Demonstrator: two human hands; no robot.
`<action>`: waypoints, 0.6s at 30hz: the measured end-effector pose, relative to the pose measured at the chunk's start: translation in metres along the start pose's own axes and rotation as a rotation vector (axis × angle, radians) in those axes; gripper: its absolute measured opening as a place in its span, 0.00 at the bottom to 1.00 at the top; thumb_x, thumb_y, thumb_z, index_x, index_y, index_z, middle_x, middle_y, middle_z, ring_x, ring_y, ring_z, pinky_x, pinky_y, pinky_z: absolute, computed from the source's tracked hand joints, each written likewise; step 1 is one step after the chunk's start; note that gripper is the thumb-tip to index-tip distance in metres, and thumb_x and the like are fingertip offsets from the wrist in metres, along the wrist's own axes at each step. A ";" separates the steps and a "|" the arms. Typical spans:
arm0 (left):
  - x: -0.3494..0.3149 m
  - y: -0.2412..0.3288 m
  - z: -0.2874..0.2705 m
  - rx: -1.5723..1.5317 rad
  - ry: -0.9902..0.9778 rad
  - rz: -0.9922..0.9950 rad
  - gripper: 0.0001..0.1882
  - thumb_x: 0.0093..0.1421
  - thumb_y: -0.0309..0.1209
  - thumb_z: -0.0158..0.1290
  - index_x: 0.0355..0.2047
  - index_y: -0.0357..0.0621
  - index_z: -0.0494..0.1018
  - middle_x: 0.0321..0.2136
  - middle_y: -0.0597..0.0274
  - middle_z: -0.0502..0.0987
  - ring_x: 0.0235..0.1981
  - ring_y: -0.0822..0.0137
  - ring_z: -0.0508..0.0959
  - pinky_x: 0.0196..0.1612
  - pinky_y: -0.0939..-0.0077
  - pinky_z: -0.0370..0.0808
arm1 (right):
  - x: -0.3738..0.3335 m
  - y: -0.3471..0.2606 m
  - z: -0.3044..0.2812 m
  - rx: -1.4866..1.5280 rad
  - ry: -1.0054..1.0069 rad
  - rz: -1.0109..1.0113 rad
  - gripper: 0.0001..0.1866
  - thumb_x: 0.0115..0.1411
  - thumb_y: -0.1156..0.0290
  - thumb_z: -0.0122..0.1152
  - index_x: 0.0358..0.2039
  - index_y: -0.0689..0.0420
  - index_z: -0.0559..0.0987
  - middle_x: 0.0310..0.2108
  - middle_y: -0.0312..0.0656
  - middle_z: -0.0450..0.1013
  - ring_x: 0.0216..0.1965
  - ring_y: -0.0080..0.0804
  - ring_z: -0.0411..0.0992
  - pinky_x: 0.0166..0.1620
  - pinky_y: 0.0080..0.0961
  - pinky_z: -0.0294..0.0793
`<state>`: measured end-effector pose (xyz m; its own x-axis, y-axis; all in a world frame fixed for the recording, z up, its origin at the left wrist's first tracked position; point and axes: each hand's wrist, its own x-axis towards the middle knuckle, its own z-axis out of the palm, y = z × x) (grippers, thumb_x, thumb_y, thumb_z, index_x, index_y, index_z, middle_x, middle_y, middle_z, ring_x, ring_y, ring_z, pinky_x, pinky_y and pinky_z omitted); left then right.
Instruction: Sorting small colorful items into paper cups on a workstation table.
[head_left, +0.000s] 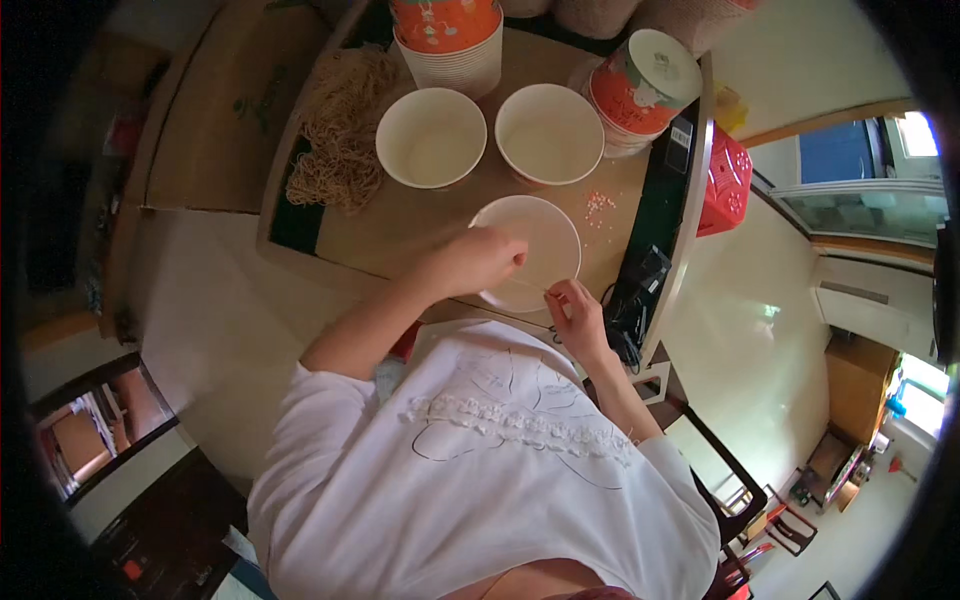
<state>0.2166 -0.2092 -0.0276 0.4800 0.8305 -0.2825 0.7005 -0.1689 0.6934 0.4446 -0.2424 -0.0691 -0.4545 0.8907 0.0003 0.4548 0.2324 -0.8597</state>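
My left hand (487, 258) is closed, fingers curled, over the near left part of a white round paper tub (540, 222) at the table's front edge. My right hand (576, 308) pinches with thumb and fingertips at the tub's near right rim. A thin pale thread, faint in this view, seems to run between the two hands across the tub's mouth. Two more white paper tubs, one on the left (432, 138) and one on the right (550, 135), stand open just beyond. A tangled heap of tan thread (345, 130) lies at the table's left.
Stacked orange-and-white tubs stand at the back left (450, 60) and back right (640, 90). Small orange and white bits (600, 205) lie scattered right of the tubs. Black cables (628, 325) gather at the front right edge. A red plastic stool (725, 185) and a cardboard box (220, 110) flank the table.
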 end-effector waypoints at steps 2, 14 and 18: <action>-0.014 -0.004 0.019 -0.116 0.124 -0.092 0.07 0.52 0.26 0.51 0.33 0.40 0.72 0.29 0.51 0.77 0.32 0.55 0.78 0.36 0.64 0.74 | 0.003 -0.002 0.003 0.027 0.002 0.023 0.05 0.54 0.79 0.57 0.32 0.61 0.71 0.27 0.47 0.71 0.28 0.41 0.73 0.32 0.30 0.73; -0.003 -0.010 0.069 -0.179 0.306 -0.022 0.07 0.52 0.29 0.55 0.32 0.43 0.77 0.24 0.53 0.77 0.27 0.53 0.77 0.32 0.63 0.73 | 0.000 0.004 0.015 0.026 -0.010 0.094 0.04 0.54 0.77 0.57 0.31 0.59 0.74 0.27 0.46 0.72 0.27 0.43 0.73 0.30 0.30 0.73; -0.012 -0.012 0.048 -0.107 0.351 -0.067 0.06 0.54 0.31 0.53 0.29 0.42 0.76 0.27 0.54 0.77 0.30 0.53 0.77 0.33 0.62 0.73 | 0.000 0.000 0.013 -0.051 -0.067 0.090 0.05 0.54 0.75 0.58 0.32 0.58 0.74 0.28 0.47 0.73 0.29 0.45 0.72 0.31 0.32 0.72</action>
<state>0.2279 -0.2421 -0.0644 0.2114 0.9725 -0.0981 0.6564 -0.0669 0.7515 0.4351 -0.2469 -0.0758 -0.4600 0.8810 -0.1111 0.5333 0.1741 -0.8278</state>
